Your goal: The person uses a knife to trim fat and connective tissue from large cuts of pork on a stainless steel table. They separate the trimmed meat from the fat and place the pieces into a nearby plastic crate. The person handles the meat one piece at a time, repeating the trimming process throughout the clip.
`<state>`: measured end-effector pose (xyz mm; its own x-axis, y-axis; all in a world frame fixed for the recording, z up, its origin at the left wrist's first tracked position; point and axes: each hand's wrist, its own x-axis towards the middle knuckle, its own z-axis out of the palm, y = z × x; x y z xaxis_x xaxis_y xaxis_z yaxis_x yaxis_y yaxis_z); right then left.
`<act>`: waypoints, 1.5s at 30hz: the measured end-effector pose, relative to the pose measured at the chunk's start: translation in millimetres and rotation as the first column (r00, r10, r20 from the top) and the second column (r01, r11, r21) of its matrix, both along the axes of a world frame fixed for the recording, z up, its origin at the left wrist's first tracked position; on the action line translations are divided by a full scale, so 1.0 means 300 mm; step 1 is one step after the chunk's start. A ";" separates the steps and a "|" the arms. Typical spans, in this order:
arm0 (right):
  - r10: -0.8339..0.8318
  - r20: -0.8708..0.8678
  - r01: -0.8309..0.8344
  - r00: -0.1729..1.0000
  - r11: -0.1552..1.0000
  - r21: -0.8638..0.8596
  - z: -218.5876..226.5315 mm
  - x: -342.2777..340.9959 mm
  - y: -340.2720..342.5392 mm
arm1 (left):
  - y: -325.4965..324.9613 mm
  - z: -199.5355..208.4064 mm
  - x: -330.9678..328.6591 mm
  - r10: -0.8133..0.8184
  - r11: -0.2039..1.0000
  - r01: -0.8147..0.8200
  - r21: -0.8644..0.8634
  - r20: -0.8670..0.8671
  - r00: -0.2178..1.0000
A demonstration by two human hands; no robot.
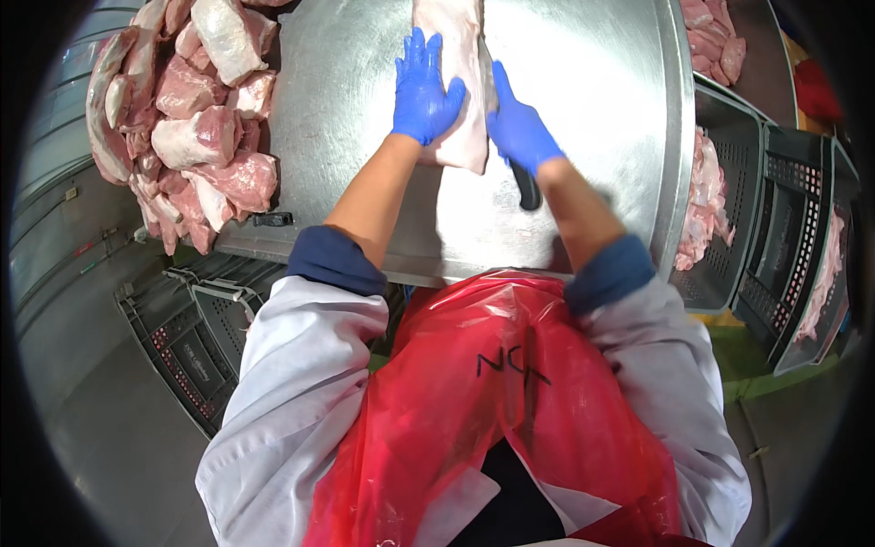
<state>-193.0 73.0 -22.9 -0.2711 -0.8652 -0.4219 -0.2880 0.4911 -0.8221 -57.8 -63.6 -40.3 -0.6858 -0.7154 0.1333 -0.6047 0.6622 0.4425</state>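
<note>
A long pale slab of meat [465,137] lies lengthwise on the metal table, running off the top of the view. Flat on its left part rests my left hand [424,91] in a blue glove, fingers stretched out. My right hand [524,129], gloved in blue too, is closed round a knife [527,187]. The knife's black handle end sticks out below the palm. Its blade points away from me along the slab's right edge, partly covered by my index finger, which extends forward. Whether the blade is inside the meat I cannot tell.
A large pile of raw meat pieces [196,128] lies left of the metal table [346,91]. Grey crates [729,182] with meat trimmings stand to the right, and another dark crate [187,351] sits low at the left. More meat [715,41] lies at the far right.
</note>
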 end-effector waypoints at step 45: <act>-0.296 0.294 0.312 0.909 0.950 -0.008 0.338 -0.419 0.824 | 0.241 0.112 -0.287 0.123 0.983 -0.040 -0.181 0.472 0.873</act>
<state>-318.6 320.3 78.5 -0.3995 -0.7833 -0.4763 0.1195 0.4707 -0.8742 -143.7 8.7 -6.8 -0.6347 -0.7687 -0.0792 -0.7697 0.6380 -0.0240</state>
